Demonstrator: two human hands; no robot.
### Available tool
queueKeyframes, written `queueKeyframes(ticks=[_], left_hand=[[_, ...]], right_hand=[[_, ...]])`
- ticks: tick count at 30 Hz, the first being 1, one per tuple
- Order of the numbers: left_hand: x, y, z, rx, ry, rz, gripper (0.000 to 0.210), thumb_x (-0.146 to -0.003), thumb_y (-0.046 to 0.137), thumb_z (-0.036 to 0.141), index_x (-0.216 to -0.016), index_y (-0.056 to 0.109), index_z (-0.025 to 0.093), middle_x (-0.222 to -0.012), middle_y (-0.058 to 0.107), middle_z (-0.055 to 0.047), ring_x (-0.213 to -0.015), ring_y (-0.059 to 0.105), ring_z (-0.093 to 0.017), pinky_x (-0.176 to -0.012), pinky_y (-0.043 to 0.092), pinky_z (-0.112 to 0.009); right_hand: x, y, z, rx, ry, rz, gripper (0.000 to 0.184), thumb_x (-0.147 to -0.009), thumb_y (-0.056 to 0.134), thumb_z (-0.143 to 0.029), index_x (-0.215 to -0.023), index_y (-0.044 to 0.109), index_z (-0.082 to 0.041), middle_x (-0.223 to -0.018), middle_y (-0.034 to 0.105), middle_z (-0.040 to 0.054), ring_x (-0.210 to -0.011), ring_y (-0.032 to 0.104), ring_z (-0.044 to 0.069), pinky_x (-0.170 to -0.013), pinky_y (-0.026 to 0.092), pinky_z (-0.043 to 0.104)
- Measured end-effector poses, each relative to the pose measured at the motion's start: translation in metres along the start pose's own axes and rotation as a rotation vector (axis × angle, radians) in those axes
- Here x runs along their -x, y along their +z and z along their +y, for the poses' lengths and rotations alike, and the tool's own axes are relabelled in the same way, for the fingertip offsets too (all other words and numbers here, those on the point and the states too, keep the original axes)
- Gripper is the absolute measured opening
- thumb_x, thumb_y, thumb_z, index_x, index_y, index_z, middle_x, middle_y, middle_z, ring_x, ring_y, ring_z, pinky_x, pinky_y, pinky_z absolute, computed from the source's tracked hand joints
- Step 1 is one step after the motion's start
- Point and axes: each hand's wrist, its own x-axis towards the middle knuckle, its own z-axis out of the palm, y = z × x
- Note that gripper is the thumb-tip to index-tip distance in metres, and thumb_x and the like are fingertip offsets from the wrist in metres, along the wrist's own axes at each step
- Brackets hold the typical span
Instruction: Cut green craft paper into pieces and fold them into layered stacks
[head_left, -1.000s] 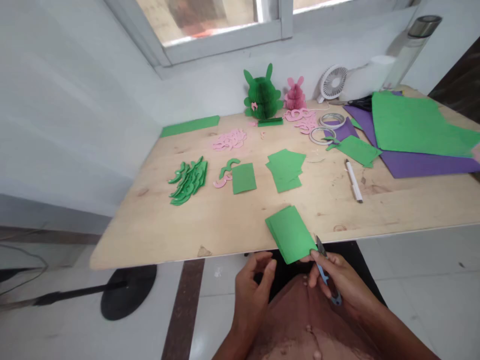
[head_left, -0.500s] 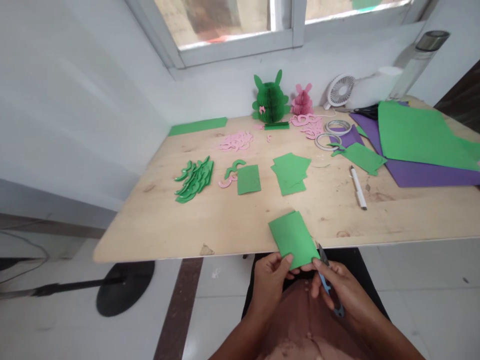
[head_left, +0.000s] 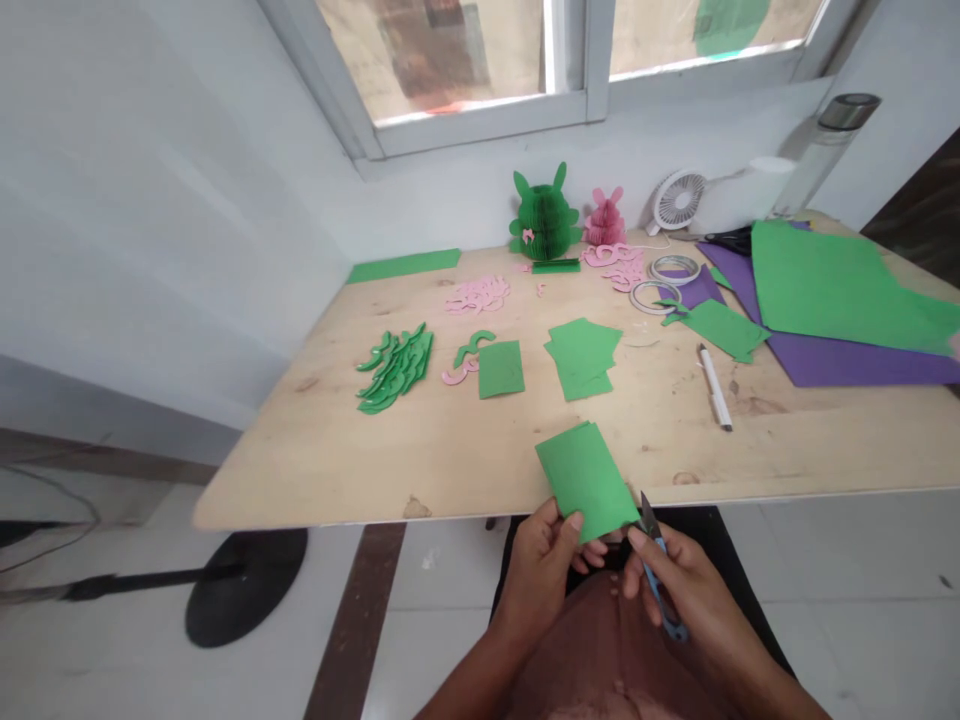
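My left hand [head_left: 544, 560] pinches the lower left corner of some green paper pieces [head_left: 586, 480], stacked slightly out of line, at the table's front edge. Blue-handled scissors [head_left: 660, 585] lie in my right hand [head_left: 679, 575], which is closed around them. Their dark blades point up and away, beside the lower right corner of the paper. Farther back on the table are a loose pile of green sheets [head_left: 583, 358], a single green rectangle [head_left: 501, 369] and a green curved cut-out [head_left: 474, 346] near a pink one.
Green cut-outs [head_left: 396, 368] and pink cut-outs [head_left: 478, 294] lie to the left. Green and pink paper figures [head_left: 546, 222] stand by the wall near a small fan [head_left: 678, 200]. Tape rolls [head_left: 673, 269], a white marker [head_left: 715, 388] and purple sheets [head_left: 862, 358] lie to the right.
My right hand has drawn slightly away from the paper's lower right corner, leaving it uncovered beside the blades. My left hand keeps its hold. The view has tilted up a little.
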Motion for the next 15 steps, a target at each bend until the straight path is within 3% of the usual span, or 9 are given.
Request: queueKeyframes(ticks=[9,15], left_hand=[[0.008,-0.001,-0.003,0.073,-0.131,-0.047,0.041,-0.078,0.056,0.054,-0.085,0.058,0.013,-0.062,0.066,-0.006,-0.052,0.06,-0.014,-0.051,0.042,-0.023],[0.008,-0.017,-0.005,-0.095,-0.202,-0.07,0.036,-0.079,0.053,0.052,-0.078,0.055,0.016,-0.059,0.064,-0.003,-0.048,0.057,-0.012,-0.046,0.038,-0.021]], right_hand=[[-0.001,0.006,0.01,-0.1,0.036,-0.038,0.045,-0.079,0.057,-0.058,-0.063,0.056,-0.016,-0.058,0.061,0.0002,-0.037,0.042,0.004,-0.04,0.025,0.02],[0.001,0.011,0.007,-0.084,0.099,0.07,0.046,-0.074,0.059,-0.06,-0.067,0.058,-0.015,-0.051,0.058,-0.0009,-0.035,0.038,0.005,-0.039,0.021,0.02]])
